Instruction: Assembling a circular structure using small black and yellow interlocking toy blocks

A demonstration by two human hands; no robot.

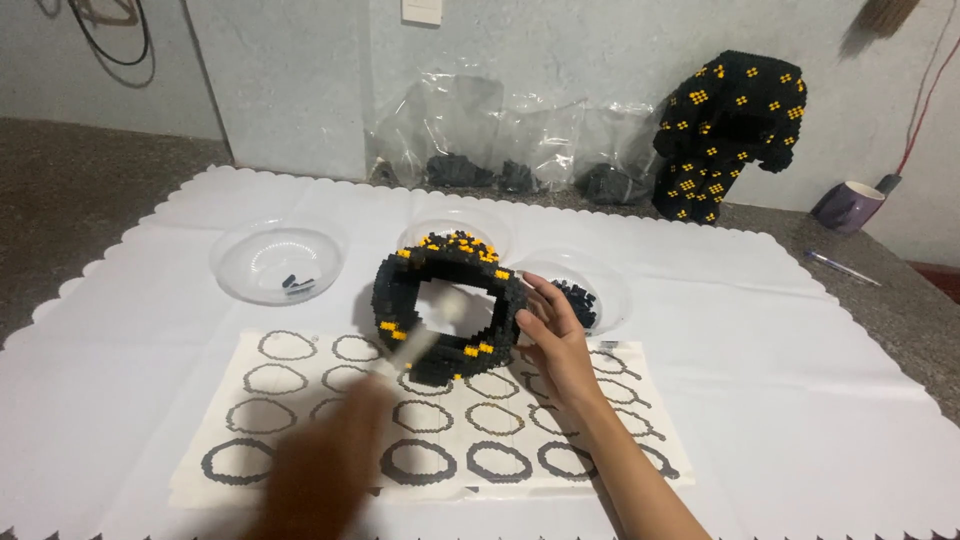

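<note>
black and yellow brick ring standing upright on the ring-pattern sheet, in front of three clear bowls. right hand open, fingers pressed flat against the ring's right side. left hand blurred below-left of the ring, grip impossible to tell.

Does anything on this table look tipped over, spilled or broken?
Nothing stands out. The black and yellow brick ring stands on edge, steadied by the right hand; the three clear plastic bowls sit upright. The left hand is blurred.
</note>
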